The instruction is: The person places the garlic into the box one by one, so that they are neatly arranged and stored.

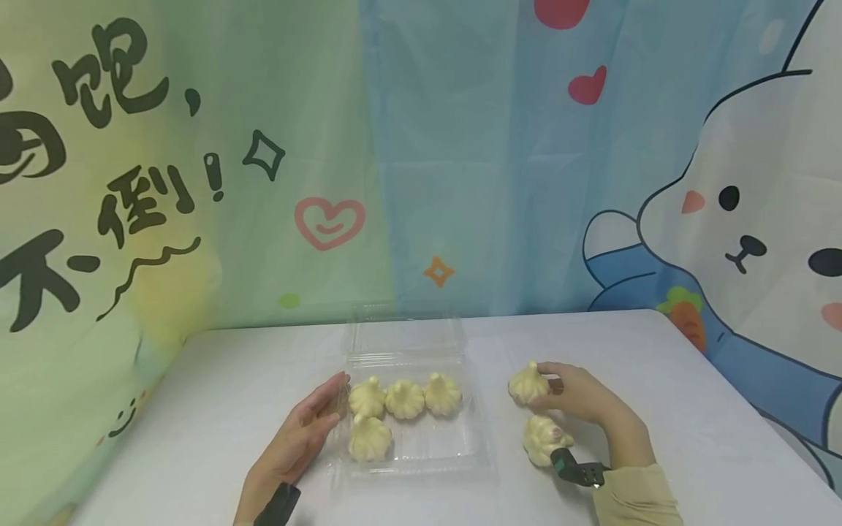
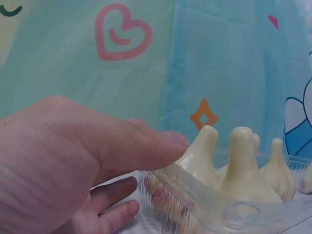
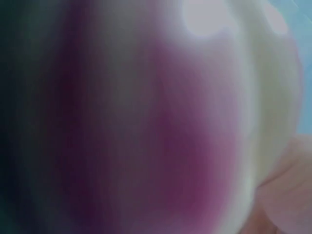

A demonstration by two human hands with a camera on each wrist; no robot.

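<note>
A clear plastic box with its lid raised holds several garlic bulbs, three in a back row and one at the front left. My left hand rests at the box's left wall with loosely extended fingers. In the left wrist view the thumb lies at the rim, beside the upright garlic stems. To the right of the box, my right hand pinches a garlic bulb between thumb and fingers. A second loose garlic bulb sits nearer, beside the right wrist, and fills the right wrist view as a blurred, purple-streaked surface.
A white-covered table carries everything. Behind it hangs a printed curtain with hearts, lettering and a cartoon animal. The raised lid stands toward the back, near the curtain.
</note>
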